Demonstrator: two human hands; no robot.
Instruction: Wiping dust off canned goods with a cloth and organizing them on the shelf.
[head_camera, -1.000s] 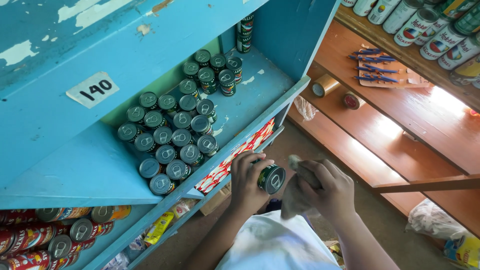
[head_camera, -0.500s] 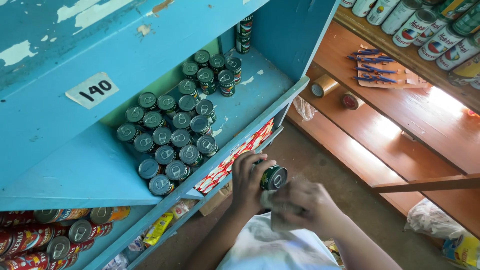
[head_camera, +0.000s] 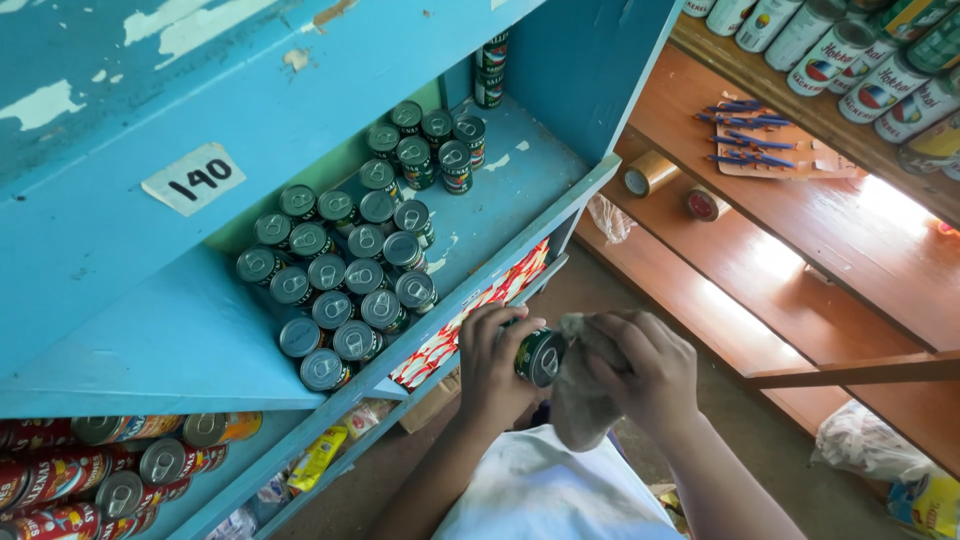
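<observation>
My left hand (head_camera: 495, 365) grips a small green tin can (head_camera: 541, 357) in front of the blue shelf's (head_camera: 180, 340) front edge. My right hand (head_camera: 645, 372) holds a grey-brown cloth (head_camera: 578, 400) pressed against the can's side and top. Both hands are close together, just below my chest. On the shelf board several matching green cans (head_camera: 345, 265) stand in tight rows, lids up.
A lower shelf holds red cans (head_camera: 70, 480) lying on their sides. To the right are wooden shelves (head_camera: 800, 260) with tape rolls (head_camera: 650, 175), a card of blue pens (head_camera: 745, 130) and a row of white tins (head_camera: 830, 55). A plastic bag (head_camera: 860, 445) lies on the floor.
My right hand has moved with the cloth over the can, from above it back to its right side. The left hand keeps hold of the can in nearly the same spot.
</observation>
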